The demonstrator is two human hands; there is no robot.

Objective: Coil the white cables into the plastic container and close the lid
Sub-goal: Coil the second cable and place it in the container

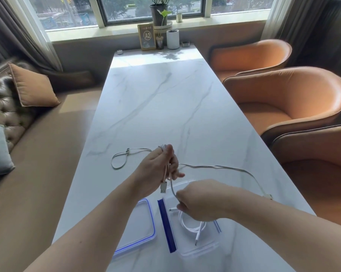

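Two bare hands work over the near end of a white marble table (pixel 157 99). The left hand (pixel 155 169) is raised, closed around several turns of a pale cable (pixel 220 167), with a USB plug (pixel 163 187) hanging below the palm. From that hand the cable runs right across the table to a small connector near the right edge. The right hand (pixel 197 199), nearer and lower, pinches the same cable between thumb and fingers just above the plastic container (pixel 200 250). This clear container sits open at the near edge, with a blue clip on its left side and a coiled white cable (pixel 189 226) already lying inside. Its lid (pixel 144 218), rimmed in blue, lies flat just left of it. Farther left on the table lies another loose cable loop (pixel 118 160). Orange chairs (pixel 287 99) stand along the right side.
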